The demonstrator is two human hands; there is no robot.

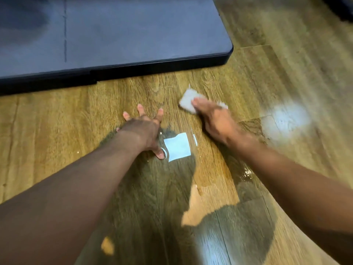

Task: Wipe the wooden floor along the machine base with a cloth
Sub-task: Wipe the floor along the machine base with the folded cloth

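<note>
Gleaming, seemingly wet wooden floor [248, 77] borders dark machine base [133, 35].

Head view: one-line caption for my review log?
Right hand presses cloth on wooden floor near machine base; left hand braces, fingers spread.

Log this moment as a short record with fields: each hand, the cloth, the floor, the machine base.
left hand: flat on the floor, fingers spread, holding nothing
right hand: pressing down on the cloth, image blurred
cloth: small, white, on the floor under the right fingers, apart from the machine base
wooden floor: glossy planks with bright light reflections
machine base: dark, flat, rounded corner, lying beyond both hands
</note>
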